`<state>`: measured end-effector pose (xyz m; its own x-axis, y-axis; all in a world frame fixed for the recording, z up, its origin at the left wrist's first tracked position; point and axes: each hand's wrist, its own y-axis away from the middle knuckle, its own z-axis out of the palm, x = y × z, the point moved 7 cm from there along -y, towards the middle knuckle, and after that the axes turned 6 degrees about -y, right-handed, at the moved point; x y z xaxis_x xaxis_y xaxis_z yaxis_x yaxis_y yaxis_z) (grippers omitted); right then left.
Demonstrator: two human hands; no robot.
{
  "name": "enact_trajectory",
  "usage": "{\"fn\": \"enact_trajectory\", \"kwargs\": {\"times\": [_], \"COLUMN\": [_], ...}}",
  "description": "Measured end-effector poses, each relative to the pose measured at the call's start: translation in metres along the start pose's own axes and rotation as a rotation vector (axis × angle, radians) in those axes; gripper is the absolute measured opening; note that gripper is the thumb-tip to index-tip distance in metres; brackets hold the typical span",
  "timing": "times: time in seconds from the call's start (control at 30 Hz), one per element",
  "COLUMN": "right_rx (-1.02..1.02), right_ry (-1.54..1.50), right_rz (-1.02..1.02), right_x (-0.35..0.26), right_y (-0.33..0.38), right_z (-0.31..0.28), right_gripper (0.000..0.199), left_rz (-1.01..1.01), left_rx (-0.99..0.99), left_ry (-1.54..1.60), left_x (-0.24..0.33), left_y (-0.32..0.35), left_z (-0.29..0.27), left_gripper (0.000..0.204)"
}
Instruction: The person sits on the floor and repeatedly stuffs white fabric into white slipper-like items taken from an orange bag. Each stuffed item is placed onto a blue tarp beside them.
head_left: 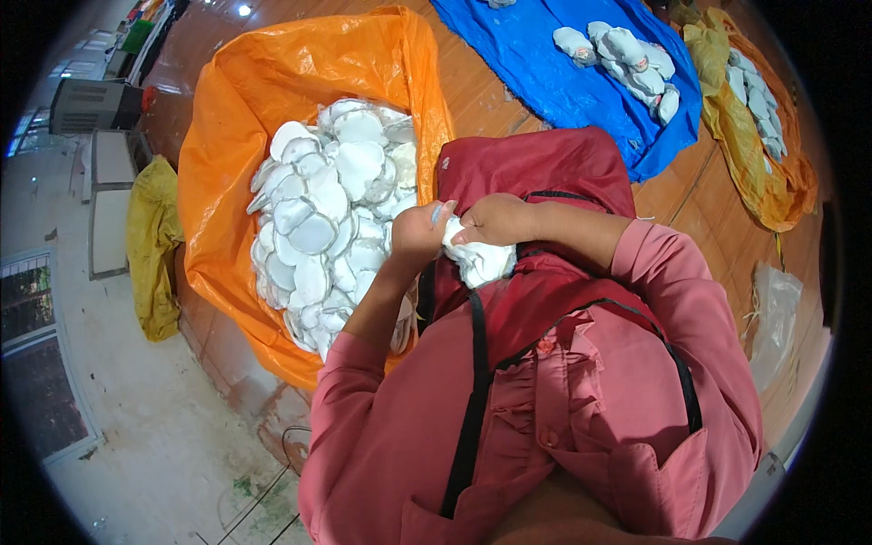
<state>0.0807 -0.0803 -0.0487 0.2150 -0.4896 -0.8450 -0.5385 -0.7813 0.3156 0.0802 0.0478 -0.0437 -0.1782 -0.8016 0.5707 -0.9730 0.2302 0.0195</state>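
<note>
right now my left hand [420, 232] and right hand [495, 221] meet in front of my chest, both pinched shut on the same small bundle of white pieces [477, 259], which rests on the dark red cloth [536, 173] draped over my lap. the two hands touch each other over the top of the bundle, and my fingers hide part of it, so i cannot tell its exact shape.

just beside my left arm sits a big orange plastic sack [272, 82], open wide and heaped with many white, rounded, shell-like pieces [331, 200]; my left forearm crosses in front of its near edge. beyond my hands, on the brown wooden floor [481, 91], a blue plastic sheet [545, 64] carries a smaller pile of white pieces [627, 54]. to its right an orange-yellow bag [763, 182] holds a row of more of them. a crumpled yellow cloth [153, 241] lies well apart on my left, near grey floor and a window.
</note>
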Motion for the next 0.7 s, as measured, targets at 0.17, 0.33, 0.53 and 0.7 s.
{"fn": "enact_trajectory", "kwargs": {"times": [0.17, 0.33, 0.53, 0.7], "right_rx": [0.027, 0.048, 0.103, 0.264], "right_ry": [0.003, -0.025, 0.089, 0.111], "right_rz": [-0.117, -0.18, -0.004, -0.074], "right_x": [0.006, 0.016, 0.018, -0.006], "right_y": [0.01, 0.02, 0.013, 0.013], "right_z": [0.006, 0.01, -0.013, -0.049], "right_gripper": [0.045, 0.044, 0.042, 0.052], "left_rz": [-0.135, -0.211, 0.167, 0.136], "left_rx": [-0.067, -0.152, 0.075, 0.036], "left_ry": [0.141, 0.241, 0.194, -0.007], "left_x": [-0.019, -0.019, 0.004, 0.014], "left_y": [0.007, 0.015, -0.001, -0.012], "left_z": [0.018, 0.024, 0.008, -0.004], "left_gripper": [0.044, 0.043, 0.028, 0.026]}}
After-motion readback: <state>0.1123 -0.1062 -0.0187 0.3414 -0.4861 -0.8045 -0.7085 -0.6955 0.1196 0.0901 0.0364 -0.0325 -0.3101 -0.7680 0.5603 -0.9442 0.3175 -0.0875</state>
